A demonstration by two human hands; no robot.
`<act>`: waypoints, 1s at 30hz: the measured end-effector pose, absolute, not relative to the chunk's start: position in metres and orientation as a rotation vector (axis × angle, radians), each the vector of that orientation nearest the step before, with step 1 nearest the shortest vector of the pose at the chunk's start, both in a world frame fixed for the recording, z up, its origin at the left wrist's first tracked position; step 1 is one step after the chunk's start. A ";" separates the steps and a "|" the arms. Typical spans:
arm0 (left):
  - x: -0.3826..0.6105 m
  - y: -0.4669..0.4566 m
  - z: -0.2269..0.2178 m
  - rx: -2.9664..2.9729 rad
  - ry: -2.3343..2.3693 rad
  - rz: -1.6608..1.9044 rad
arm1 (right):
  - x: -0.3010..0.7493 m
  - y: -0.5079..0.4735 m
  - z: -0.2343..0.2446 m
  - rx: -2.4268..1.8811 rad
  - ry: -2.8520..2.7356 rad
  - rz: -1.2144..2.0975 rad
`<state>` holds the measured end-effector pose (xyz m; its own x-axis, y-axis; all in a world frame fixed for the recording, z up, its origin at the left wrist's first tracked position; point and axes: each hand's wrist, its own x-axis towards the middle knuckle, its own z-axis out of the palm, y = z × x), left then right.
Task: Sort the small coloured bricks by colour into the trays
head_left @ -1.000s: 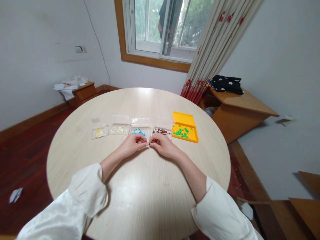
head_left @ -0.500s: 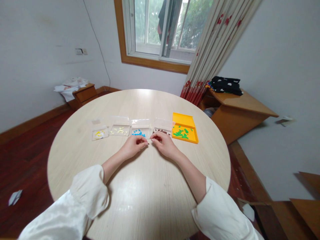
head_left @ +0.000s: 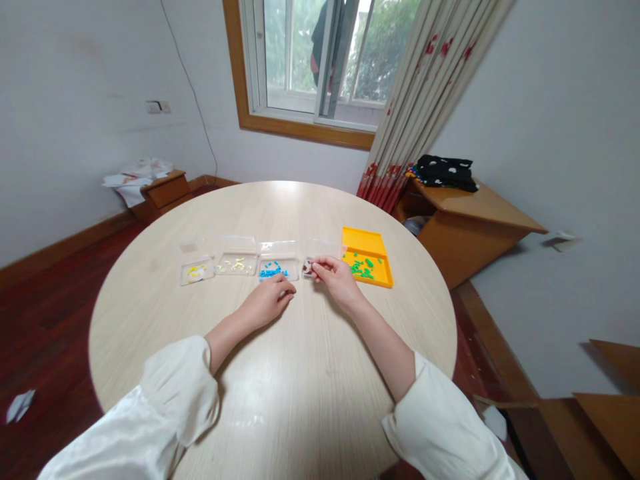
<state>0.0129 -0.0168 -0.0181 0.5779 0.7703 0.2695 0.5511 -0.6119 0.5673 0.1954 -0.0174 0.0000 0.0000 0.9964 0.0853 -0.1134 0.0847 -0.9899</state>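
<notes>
My right hand (head_left: 336, 281) reaches over a clear box (head_left: 306, 275) with small dark brown pieces. Its thumb and fingertips are pinched together at the box's front, and whatever is between them is too small to tell. My left hand (head_left: 273, 300) rests on the table with its fingers curled, just in front of the clear box of blue pieces (head_left: 274, 272). Anything inside its fingers is hidden. Part of the brown pieces' box is covered by my right hand.
On the round table (head_left: 295, 400) stand a yellow box (head_left: 384, 275) with green pieces, a clear box of pale yellow pieces (head_left: 239, 265) and a smaller box of yellow pieces (head_left: 196, 272). Their lids are raised behind them. A wooden cabinet (head_left: 465, 233) stands beyond the table's right edge.
My right hand has moved away from my left hand, over the brown pieces' box. My left hand has turned down, and the dark piece seen near its fingertips no longer shows. The view shifted slightly.
</notes>
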 end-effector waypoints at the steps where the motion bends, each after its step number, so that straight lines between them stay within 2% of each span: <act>1: 0.013 -0.016 -0.019 2.384 1.064 0.709 | 0.196 -0.018 0.002 -1.041 -1.126 1.235; 9: 0.015 -0.019 -0.011 2.269 1.105 0.781 | 0.199 -0.020 0.008 -0.994 -0.962 1.378; 16: 0.022 -0.020 0.003 1.220 1.005 0.903 | 0.197 -0.022 0.011 -0.974 -0.920 1.409; 20: 0.022 -0.021 0.011 0.867 0.943 0.864 | 0.196 -0.023 0.012 -0.968 -0.983 1.383; 30: 0.022 -0.023 0.016 0.668 0.916 0.726 | 0.187 -0.024 0.002 -1.013 -1.288 1.181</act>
<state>0.0221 -0.0229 0.0164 0.4144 0.7881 -0.4552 -0.2633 0.5826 0.7690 0.1866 -0.0245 0.0018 -0.0732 0.9854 0.1539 -0.0684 0.1489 -0.9865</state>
